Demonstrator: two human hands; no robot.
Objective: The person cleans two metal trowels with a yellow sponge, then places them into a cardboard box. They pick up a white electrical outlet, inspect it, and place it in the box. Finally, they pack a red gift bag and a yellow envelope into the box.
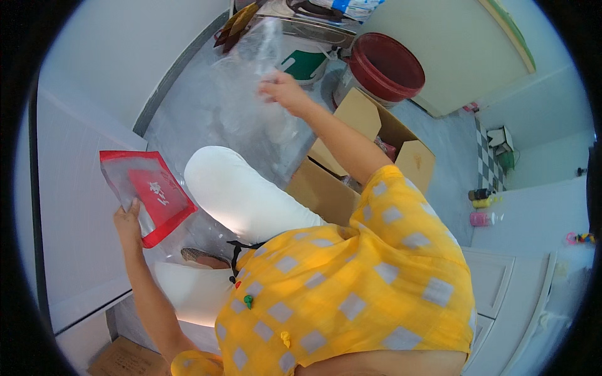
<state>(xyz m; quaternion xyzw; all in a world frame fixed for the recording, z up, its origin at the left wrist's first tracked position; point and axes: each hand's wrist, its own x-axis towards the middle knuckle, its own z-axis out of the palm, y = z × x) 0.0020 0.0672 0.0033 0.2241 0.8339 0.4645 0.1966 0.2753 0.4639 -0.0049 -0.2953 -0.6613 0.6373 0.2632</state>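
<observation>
At the left, my left hand (128, 223) grips the lower edge of a red and clear plastic bag (155, 192) that bears white writing. My right hand (281, 91) is stretched out over the grey floor, its fingers closed on a crumpled sheet or bag of clear plastic film (256, 61). The film is blurred and hangs over the floor, so its full shape cannot be told. Below my right forearm stands an opened cardboard box (329, 192) with its flaps up; a bit of something red in plastic shows inside it.
A dark red bucket (388, 66) stands beyond the box, beside a white container with a green panel (303, 66). Several bottles (480, 219) are at the right. White walls and doors edge the floor. Another cardboard box (129, 359) lies at lower left.
</observation>
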